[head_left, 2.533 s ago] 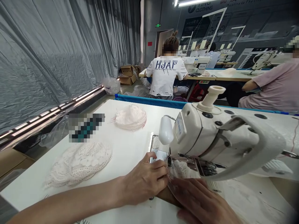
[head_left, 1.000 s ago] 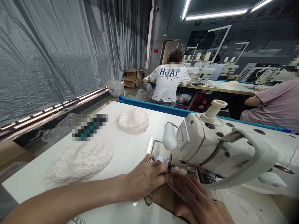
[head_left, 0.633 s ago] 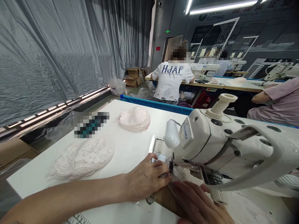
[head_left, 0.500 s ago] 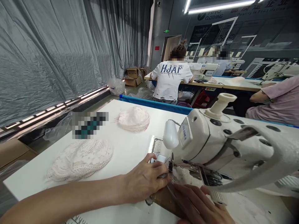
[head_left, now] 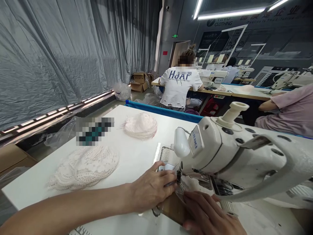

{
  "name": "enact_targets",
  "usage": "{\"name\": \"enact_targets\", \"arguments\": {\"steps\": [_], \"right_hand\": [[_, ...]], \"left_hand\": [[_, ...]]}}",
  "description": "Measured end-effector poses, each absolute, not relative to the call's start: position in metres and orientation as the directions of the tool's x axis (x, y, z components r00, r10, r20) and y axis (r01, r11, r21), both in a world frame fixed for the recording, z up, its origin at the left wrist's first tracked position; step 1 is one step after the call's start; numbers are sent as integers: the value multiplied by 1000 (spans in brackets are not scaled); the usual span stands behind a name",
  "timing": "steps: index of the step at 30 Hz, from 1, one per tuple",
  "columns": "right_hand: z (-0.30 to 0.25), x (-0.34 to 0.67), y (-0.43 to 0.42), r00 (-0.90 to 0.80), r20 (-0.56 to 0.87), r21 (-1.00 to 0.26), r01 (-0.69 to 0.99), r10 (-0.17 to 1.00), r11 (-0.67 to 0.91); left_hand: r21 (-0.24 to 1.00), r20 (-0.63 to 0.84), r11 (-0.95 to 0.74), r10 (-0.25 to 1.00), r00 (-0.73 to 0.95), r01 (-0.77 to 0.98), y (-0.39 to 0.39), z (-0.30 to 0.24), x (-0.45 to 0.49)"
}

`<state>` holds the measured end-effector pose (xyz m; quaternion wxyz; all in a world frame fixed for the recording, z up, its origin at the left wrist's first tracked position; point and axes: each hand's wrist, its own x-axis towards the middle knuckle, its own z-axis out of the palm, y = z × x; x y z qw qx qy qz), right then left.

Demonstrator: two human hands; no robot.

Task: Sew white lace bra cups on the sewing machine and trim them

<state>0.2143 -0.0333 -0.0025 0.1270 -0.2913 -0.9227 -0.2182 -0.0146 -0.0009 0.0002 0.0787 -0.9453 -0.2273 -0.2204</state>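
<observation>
My left hand (head_left: 149, 191) rests on the white table (head_left: 137, 156) just left of the needle of the white sewing machine (head_left: 234, 153). Its fingers are pinched on a thin metal tool (head_left: 171, 183) that points at the presser foot. My right hand (head_left: 210, 213) lies with its fingers stretched flat on a sheer lace strip over a brown piece (head_left: 170, 206) in front of the needle. The strip under the machine head is mostly hidden.
A heap of white lace (head_left: 83, 168) lies at the left of the table, a pinkish lace heap (head_left: 141, 125) farther back, with a blurred object (head_left: 94, 130) between them. Other people sit at sewing tables behind. Grey plastic sheeting hangs at the left.
Both hands stay at the needle; my right hand has shifted slightly, closer to the presser foot. The view has wobbled a little.
</observation>
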Motion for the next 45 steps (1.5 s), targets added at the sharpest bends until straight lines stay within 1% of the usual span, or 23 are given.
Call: {"name": "enact_targets", "arguments": {"steps": [3,8,11,13,15,17,19,20,21,22,23,24,25,26,28,29,31,33,36,38,39,42,45], "right_hand": [[-6,214,-32,-770,406,330,625,492,707],[-16,220,-31,-734,404,326,673,545,664],[-21,220,-27,-667,502,320,735,551,598],[-22,217,-23,-614,552,279,773,564,570],[-20,215,-21,-576,551,177,787,603,591],[-14,212,-25,-557,525,64,780,643,623],[-4,212,-34,-554,503,-13,763,663,647],[3,213,-41,-559,480,-77,741,676,667],[11,214,-48,-560,448,-171,711,697,682],[19,216,-55,-554,392,-325,663,734,674],[28,218,-62,-554,311,-495,600,773,629],[36,221,-69,-548,229,-632,545,805,551],[44,223,-75,-556,142,-734,497,819,464],[52,225,-81,-560,70,-802,461,825,381],[63,227,-92,-535,-32,-881,414,844,229],[67,227,-97,-509,-66,-906,391,858,163],[73,227,-107,-463,-131,-937,348,877,44],[75,225,-115,-476,-174,-947,322,862,-13],[76,218,-123,-596,-155,-938,339,788,72],[75,210,-127,-650,-121,-925,348,750,152],[74,204,-129,-650,-114,-919,356,751,169],[74,187,-138,-595,-146,-907,400,791,134],[74,177,-149,-599,-227,-932,362,768,7]], "left_hand": [[-37,448,-862,438,780,505,-1,-2,-14],[41,493,-834,495,715,550,-4,-6,-13],[68,515,-825,510,688,561,-3,-7,-14],[91,523,-833,506,686,546,-3,-8,-15],[149,519,-823,537,665,548,-2,-6,-16],[252,481,-781,614,626,572,-4,0,-19],[380,397,-728,685,610,571,-9,9,-24],[447,346,-707,702,623,548,-13,14,-26],[514,293,-685,706,644,517,-18,19,-29],[580,245,-656,706,664,483,-24,24,-30],[644,202,-616,709,676,454,-30,29,-31],[709,163,-562,718,677,425,-37,32,-31],[781,126,-490,730,672,387,-44,35,-30],[857,87,-396,742,665,330,-51,37,-29],[973,7,-155,761,648,171,-66,42,-26],[996,-33,-26,768,639,83,-74,45,-26],[982,-102,179,786,610,-66,-90,51,-26],[951,-123,263,803,584,-162,-104,57,-30],[947,-125,265,823,553,-180,-119,62,-34],[965,-155,240,850,504,-109,-126,62,-33],[970,-169,231,861,479,-72,-129,62,-31],[971,-198,237,871,450,-31,-137,62,-27],[941,-257,327,855,451,-83,-148,64,-27]]}}
